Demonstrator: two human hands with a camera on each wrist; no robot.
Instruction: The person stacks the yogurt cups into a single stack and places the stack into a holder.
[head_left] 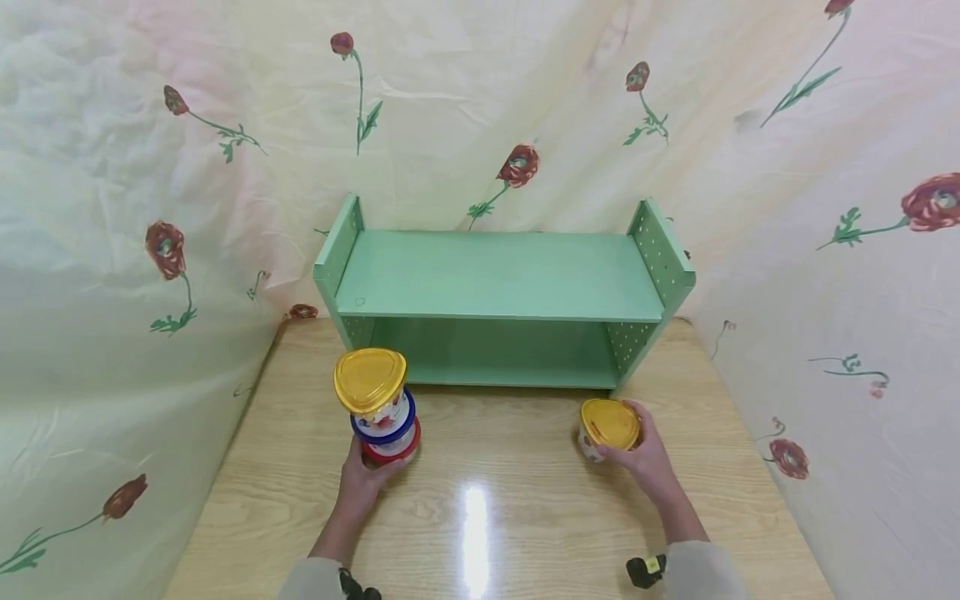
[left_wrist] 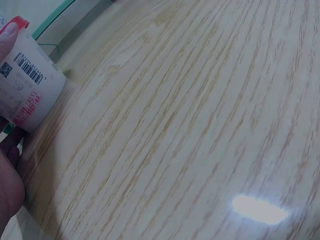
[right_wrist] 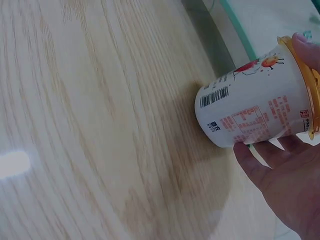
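Note:
On the left stands a stack of three lidded plastic tubs: a yellow-lidded tub [head_left: 371, 382] on top, a blue-lidded tub [head_left: 386, 422] in the middle, a red-lidded tub [head_left: 405, 446] at the bottom. My left hand [head_left: 363, 481] grips the bottom tub from the near side, and its thumb lies at the red lid [left_wrist: 20, 22] in the left wrist view. My right hand [head_left: 647, 460] holds another yellow-lidded tub [head_left: 611, 425] around its side and lid. Printing and a barcode show on that tub's white wall [right_wrist: 245, 100]. Whether its base touches the table cannot be told.
Behind the tubs, a green two-tier shelf [head_left: 498, 275] stands on the wood-grain table [head_left: 517, 467], with raised side panels at both ends. Flower-patterned cloth [head_left: 450, 108] surrounds the table at the back and sides. A bright light reflection falls between the hands.

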